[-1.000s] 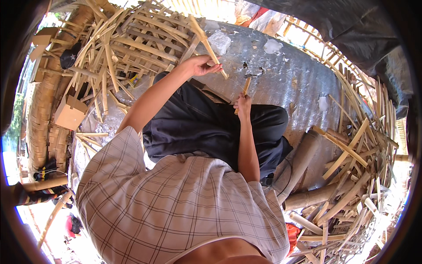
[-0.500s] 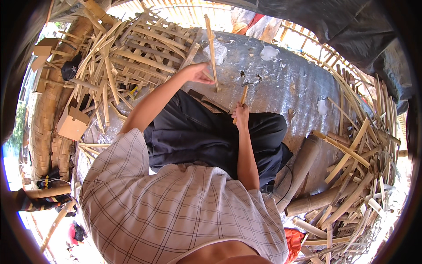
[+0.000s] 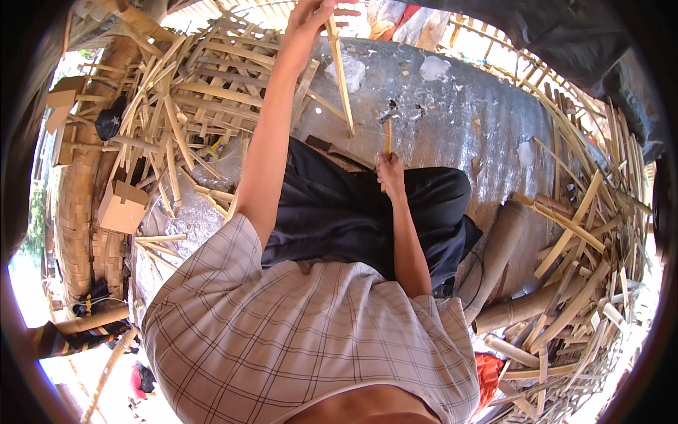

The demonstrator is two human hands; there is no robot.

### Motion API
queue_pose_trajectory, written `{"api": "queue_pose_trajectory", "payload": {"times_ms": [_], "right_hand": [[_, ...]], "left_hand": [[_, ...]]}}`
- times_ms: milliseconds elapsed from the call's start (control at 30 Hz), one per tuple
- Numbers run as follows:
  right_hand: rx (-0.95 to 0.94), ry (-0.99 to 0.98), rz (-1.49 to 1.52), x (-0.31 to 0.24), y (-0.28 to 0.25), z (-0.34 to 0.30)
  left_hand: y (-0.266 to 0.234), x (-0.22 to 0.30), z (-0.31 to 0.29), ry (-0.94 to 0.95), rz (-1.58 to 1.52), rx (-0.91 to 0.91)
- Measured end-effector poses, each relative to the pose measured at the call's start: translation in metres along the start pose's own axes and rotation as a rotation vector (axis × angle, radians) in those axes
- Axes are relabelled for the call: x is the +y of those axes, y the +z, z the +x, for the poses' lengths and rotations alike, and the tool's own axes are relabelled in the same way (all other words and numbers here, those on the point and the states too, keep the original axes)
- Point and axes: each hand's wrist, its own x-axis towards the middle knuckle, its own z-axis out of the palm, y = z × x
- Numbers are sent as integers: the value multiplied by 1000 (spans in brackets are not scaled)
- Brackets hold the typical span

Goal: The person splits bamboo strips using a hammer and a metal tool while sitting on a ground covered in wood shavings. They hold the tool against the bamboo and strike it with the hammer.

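Sitting with knees spread, our worker in the checked shirt (image 3: 311,332) makes a lap of dark trousers (image 3: 339,219), and just past it comes the right hand (image 3: 390,172), fingers wrapped firmly round the handle of a hammer (image 3: 388,136). The head points away over the metal sheet (image 3: 452,120), probably so it stays clear of the legs.

A dark strip (image 3: 340,153) lies just beyond the lap, too covered to identify. Past it, slightly left of the hammer, is the stick (image 3: 340,78): its lower end appears to meet the sheet, which likely gives it a firm footing, and it rises at a slant toward the top edge.

Up there, at full stretch, is the left hand (image 3: 308,18), right at the stick's upper end, seemingly to steady it; the frame cuts the fingers, so I cannot tell whether they're clamped on it or merely touching.

Off to the right, a thick tube (image 3: 500,247) lies beside the scrap pile (image 3: 600,275). On the left spreads a lattice (image 3: 229,81) of bamboo, and farthest out, pale sacks (image 3: 424,28) sit behind the sheet.
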Motion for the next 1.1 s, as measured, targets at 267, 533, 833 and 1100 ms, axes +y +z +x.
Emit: {"api": "queue_pose_trajectory", "payload": {"times_ms": [267, 533, 833, 1100], "right_hand": [[-18, -97, -370, -9, 12, -22], [140, -420, -641, -23, 51, -44], [95, -461, -816, -16, 50, -43], [138, -672, -941, 0, 47, -15]], "left_hand": [[3, -14, -7, 4, 10, 24], [-8, -31, -25, 290, 155, 455], [-22, -36, -19, 414, 240, 551], [-23, -37, -17, 354, 132, 613]]}}
